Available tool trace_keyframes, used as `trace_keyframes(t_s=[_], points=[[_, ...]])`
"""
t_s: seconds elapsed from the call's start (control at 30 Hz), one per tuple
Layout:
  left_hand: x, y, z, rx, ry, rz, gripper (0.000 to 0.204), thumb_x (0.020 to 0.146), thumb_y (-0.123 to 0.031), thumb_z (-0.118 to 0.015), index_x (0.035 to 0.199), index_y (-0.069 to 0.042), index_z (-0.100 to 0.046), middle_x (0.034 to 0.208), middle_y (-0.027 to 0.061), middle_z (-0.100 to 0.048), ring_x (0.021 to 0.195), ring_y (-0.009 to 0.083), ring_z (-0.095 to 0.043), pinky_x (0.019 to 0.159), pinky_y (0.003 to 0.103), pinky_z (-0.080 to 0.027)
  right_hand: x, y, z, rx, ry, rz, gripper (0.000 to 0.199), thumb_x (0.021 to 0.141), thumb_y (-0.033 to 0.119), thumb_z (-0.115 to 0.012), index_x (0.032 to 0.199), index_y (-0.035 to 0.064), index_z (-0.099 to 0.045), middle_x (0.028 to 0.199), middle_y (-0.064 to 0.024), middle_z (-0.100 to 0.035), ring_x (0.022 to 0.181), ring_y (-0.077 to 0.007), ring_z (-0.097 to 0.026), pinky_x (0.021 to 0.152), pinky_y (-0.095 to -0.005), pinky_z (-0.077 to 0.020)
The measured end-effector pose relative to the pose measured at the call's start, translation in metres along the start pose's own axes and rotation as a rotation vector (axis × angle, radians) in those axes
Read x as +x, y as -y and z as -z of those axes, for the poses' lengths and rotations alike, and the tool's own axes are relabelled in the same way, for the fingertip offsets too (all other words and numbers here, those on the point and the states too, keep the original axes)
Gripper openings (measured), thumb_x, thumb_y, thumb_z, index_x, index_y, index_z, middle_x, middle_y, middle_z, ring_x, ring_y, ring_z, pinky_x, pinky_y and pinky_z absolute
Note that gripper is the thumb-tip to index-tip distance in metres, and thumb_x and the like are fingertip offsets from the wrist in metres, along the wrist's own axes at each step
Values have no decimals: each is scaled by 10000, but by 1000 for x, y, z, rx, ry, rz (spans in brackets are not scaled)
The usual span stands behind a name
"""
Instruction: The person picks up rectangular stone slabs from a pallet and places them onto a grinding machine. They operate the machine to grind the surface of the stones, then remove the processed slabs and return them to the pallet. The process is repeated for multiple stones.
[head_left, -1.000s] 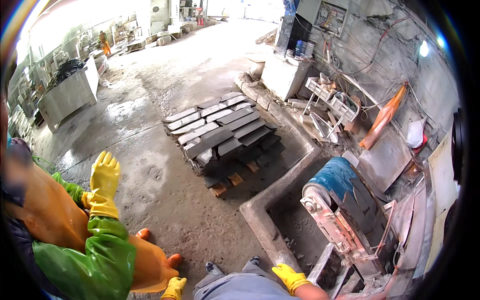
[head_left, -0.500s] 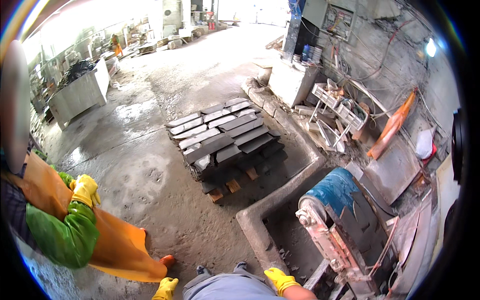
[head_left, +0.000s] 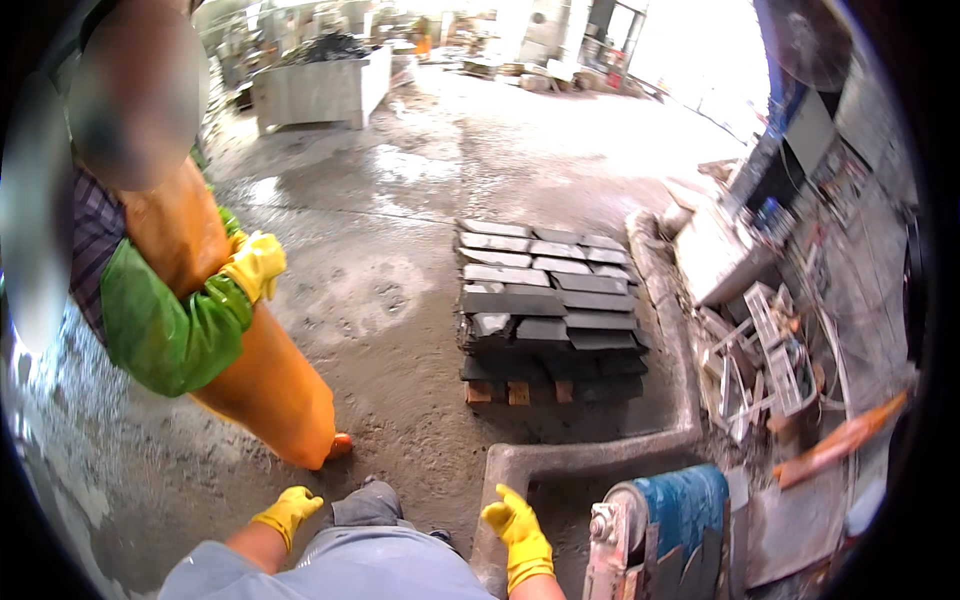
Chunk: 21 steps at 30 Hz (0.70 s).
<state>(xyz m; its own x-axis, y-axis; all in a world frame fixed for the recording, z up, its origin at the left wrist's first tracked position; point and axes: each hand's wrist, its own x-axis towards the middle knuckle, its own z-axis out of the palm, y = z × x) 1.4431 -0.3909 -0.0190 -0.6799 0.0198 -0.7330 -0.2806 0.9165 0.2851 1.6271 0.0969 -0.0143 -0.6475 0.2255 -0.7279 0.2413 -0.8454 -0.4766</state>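
Observation:
My left hand (head_left: 288, 512), in a yellow rubber glove, hangs beside my grey shirt (head_left: 370, 560) with its fingers loosely bent and apart, holding nothing. On the other side, my right hand (head_left: 518, 535), gloved in yellow too, is held out with fingers spread and nothing in it. It appears over the raised concrete curb (head_left: 495, 470), near the blue-covered roller machine (head_left: 680, 500); I cannot tell whether it touches the curb. Ahead, dark grey stone slabs (head_left: 600, 300) lie in a layered stack on wooden blocks (head_left: 518, 392).
A person in an orange apron (head_left: 265, 390), green sleeves and yellow gloves stands close at left, hands together. Farther back is a pale bin (head_left: 315, 95) of dark pieces. Crates (head_left: 775, 360) and scrap lie along the right wall. The concrete floor (head_left: 390, 280) has wet patches.
My view has swung right, and the person in the apron shows more fully. Both my hands have come higher into view, and my right hand's fingers have spread.

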Motion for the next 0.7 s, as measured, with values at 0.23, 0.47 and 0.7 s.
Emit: trace_keyframes(t_s=[0.23,0.47,0.7], points=[[49,-30,22,43,100,-109,578,910,-503,-723,1227,-20,-746,1169,242,-747,1121,362,-715,977,455,-549,-65,214,-268,-92,841,837,322,982,-35,-575,1302,-21,-610,680,-43,-612,556,-175,-589,629,-400,-586],[103,-49,58,-85,110,-120,569,904,-469,-755,1249,-17,-743,1126,214,-766,1030,341,-741,910,427,-565,-145,277,-483,-150,1239,932,191,974,-14,-533,1088,-27,-686,636,-16,-567,407,-147,-467,449,-362,-481],[118,-53,99,-210,9,-31,567,940,-452,-730,1295,-10,-722,1256,229,-731,1133,330,-716,974,429,-549,-131,291,-593,-144,1828,649,230,1032,57,-538,1126,127,-737,571,32,-564,420,-109,-535,450,-293,-536]])
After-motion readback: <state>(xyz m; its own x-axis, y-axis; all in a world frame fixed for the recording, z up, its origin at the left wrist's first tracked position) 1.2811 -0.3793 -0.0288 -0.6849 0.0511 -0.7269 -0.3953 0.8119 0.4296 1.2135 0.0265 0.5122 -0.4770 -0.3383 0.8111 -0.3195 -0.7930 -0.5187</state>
